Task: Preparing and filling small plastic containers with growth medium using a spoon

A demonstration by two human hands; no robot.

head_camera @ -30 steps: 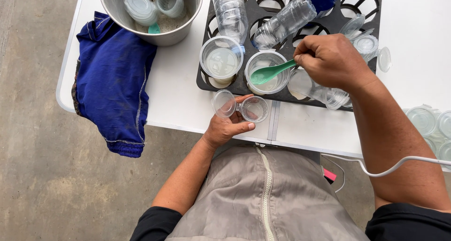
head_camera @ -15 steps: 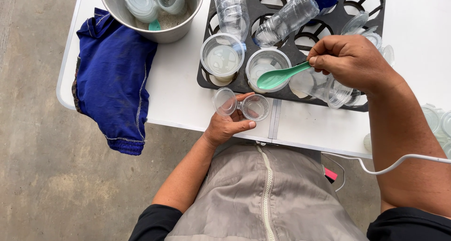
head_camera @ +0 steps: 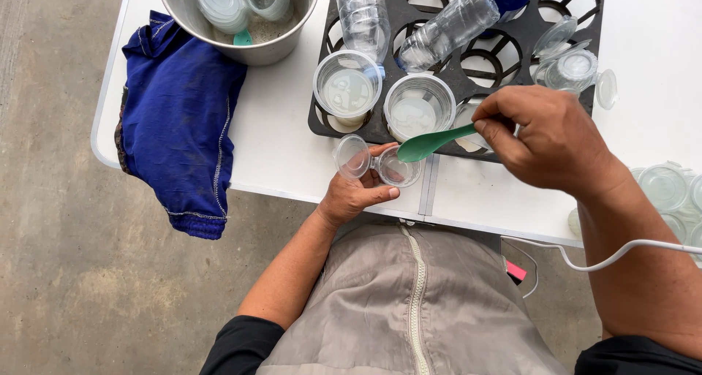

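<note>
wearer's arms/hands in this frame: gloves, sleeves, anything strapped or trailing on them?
No gloves: both the left hand and the right hand are bare, with no rings, watch or markings visible. Forearms are bare too; black sleeves are pushed up near the elbows. A grey zip-front vest covers the torso. A thin white cable crosses the right forearm.

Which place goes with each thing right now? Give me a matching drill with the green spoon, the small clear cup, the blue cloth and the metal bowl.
Things:
1. green spoon
2. small clear cup
3. blue cloth
4. metal bowl

Places:
A. draped over the left edge of the white table
B. held in the left hand at the table's near edge
C. at the table's far left, with clear cups inside
D. held in the right hand, its tip over the small cup

Pairs: 1-D, 2-B, 3-A, 4-C
</note>
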